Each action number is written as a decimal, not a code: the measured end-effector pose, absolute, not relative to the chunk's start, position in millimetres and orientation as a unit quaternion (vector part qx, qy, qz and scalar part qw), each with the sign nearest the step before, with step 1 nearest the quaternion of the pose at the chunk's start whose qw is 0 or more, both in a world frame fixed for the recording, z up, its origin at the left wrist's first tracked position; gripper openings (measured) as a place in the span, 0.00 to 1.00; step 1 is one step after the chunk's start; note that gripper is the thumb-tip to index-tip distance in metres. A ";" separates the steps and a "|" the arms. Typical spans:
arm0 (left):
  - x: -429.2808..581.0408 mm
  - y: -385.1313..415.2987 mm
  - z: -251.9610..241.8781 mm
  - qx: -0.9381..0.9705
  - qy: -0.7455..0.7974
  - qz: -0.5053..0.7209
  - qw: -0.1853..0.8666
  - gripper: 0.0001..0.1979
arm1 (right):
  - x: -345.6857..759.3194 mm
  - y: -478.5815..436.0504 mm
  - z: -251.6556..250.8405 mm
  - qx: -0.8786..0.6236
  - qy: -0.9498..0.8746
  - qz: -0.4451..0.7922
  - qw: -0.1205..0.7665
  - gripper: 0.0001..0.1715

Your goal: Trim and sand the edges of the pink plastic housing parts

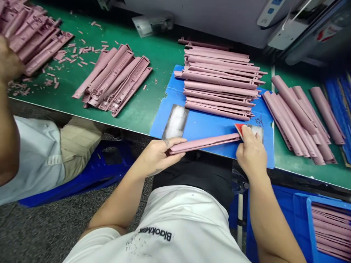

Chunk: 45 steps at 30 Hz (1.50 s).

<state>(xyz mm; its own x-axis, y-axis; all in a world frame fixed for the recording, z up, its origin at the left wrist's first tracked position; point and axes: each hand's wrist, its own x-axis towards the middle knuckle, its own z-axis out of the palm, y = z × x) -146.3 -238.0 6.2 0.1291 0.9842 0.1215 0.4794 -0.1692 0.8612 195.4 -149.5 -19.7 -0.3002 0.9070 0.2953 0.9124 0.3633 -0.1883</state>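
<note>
Nearest the camera, at the near edge of the tabletop [153, 54], a long pink strip [205, 143] spans the gap between the person's two hands and lies just over the front border of a blue mat [208, 126]. The left hand [157, 155] has its fingers wrapped around the strip's left end. The right hand [251, 151] has its fingers closed down over the right end, beside a small red-cornered piece [239, 128]; whether that piece is held or merely lies on the mat cannot be told. The strip appears to be moulded plastic: probably light, stiff along its length yet slender enough to bow if pressed at mid-span, with a smooth face that could slip, so the two ends seem the soundest places to hold it. Open room is narrow: the mat's bare band is bounded by a grey pad [176, 122] on the left and a neat stack of strips [219, 84] just beyond, while the tabletop drops away on the near side. A blue crate [329, 226] holding more strips sits low on the right. Farther right lies a fanned heap [298, 117]; farther left, a loose pile [115, 78]. At the far left, a co-worker's arm [7, 120] reaches toward another pile [33, 36] ringed by pink scraps [79, 51].
</note>
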 end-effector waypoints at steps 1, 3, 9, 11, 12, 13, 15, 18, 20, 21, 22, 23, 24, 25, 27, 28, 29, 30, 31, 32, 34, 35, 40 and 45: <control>-143.5 -239.9 9.6 0.672 0.538 0.376 0.344 0.19 | 183.8 -159.6 -14.1 -0.561 -0.806 -0.010 0.187 0.42; -137.3 -243.7 16.8 0.674 0.529 0.396 0.331 0.16 | 149.1 -190.7 1.6 -0.521 -0.825 -0.001 0.221 0.46; -128.5 -253.9 27.5 0.729 0.440 0.463 0.245 0.12 | 99.2 -229.8 17.6 -0.278 -0.909 0.066 0.304 0.49; -128.6 -255.1 27.0 0.727 0.461 0.456 0.224 0.13 | 125.9 -204.6 5.4 -0.358 -0.887 0.055 0.285 0.48; -128.5 -255.3 26.7 0.727 0.471 0.450 0.220 0.14 | 138.8 -193.5 1.5 -0.418 -0.863 0.039 0.280 0.48; -128.2 -255.2 26.8 0.726 0.475 0.447 0.218 0.14 | 147.0 -187.0 0.7 -0.464 -0.842 0.025 0.274 0.48; -127.5 -254.8 27.7 0.728 0.476 0.444 0.213 0.14 | 142.8 -191.8 8.0 -0.480 -0.835 0.013 0.270 0.48; -126.6 -254.0 28.6 0.741 0.455 0.449 0.207 0.10 | 107.8 -221.3 26.5 -0.330 -0.896 0.055 0.291 0.47; -125.6 -253.5 26.6 0.739 0.453 0.448 0.219 0.09 | 103.3 -225.7 28.5 -0.278 -0.913 0.073 0.290 0.45; -124.8 -253.3 24.8 0.732 0.461 0.445 0.230 0.10 | 111.8 -218.9 24.4 -0.293 -0.909 0.065 0.288 0.45; -123.8 -252.9 22.8 0.721 0.475 0.442 0.242 0.10 | 125.4 -207.2 17.5 -0.346 -0.896 0.052 0.272 0.44; -122.7 -252.3 21.0 0.711 0.486 0.442 0.251 0.11 | 140.6 -192.8 9.6 -0.413 -0.874 0.036 0.253 0.42; -121.7 -251.3 19.8 0.703 0.491 0.448 0.255 0.12 | 153.6 -178.9 2.5 -0.470 -0.849 0.016 0.241 0.41; -121.0 -250.2 19.4 0.697 0.491 0.457 0.253 0.13 | 161.5 -168.7 -1.9 -0.509 -0.830 0.007 0.229 0.39; -120.6 -247.8 21.6 0.690 0.487 0.477 0.242 0.14 | 156.7 -167.7 0.5 -0.509 -0.830 -0.001 0.227 0.41; -121.1 -247.1 23.7 0.689 0.484 0.482 0.241 0.14 | 145.6 -176.7 6.6 -0.478 -0.846 0.004 0.235 0.44; -121.8 -246.9 26.0 0.691 0.479 0.482 0.246 0.12 | 131.9 -189.0 14.0 -0.428 -0.869 0.015 0.248 0.47; -122.8 -247.2 28.1 0.696 0.473 0.476 0.255 0.10 | 118.7 -201.2 20.8 -0.379 -0.887 0.026 0.263 0.49; -123.9 -247.8 29.5 0.699 0.470 0.469 0.265 0.08 | 108.9 -209.9 25.2 -0.338 -0.900 0.037 0.273 0.50; -124.8 -248.7 30.0 0.698 0.472 0.463 0.274 0.07 | 104.8 -213.0 26.1 -0.314 -0.907 0.044 0.276 0.51; -125.8 -249.8 28.7 0.683 0.491 0.461 0.283 0.08 | 115.8 -202.0 17.5 -0.338 -0.900 0.035 0.275 0.48; -125.6 -249.8 27.2 0.671 0.501 0.468 0.282 0.10 | 127.9 -191.2 10.5 -0.379 -0.885 0.021 0.267 0.46; -120.9 -242.6 25.5 0.651 0.518 0.489 0.265 0.13 | 144.2 -171.9 5.2 -0.476 -0.846 0.007 0.241 0.41; -131.1 -241.8 29.2 0.662 0.510 0.450 0.315 0.12 | 113.3 -192.0 19.3 -0.349 -0.897 0.053 0.266 0.48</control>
<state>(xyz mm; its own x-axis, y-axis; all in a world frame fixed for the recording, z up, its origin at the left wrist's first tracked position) -131.1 -241.8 29.2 0.0749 0.9589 0.2735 0.3917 -0.2805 0.8763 113.3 -192.0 19.3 -0.6147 0.6539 0.4412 0.5979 0.7511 -0.2801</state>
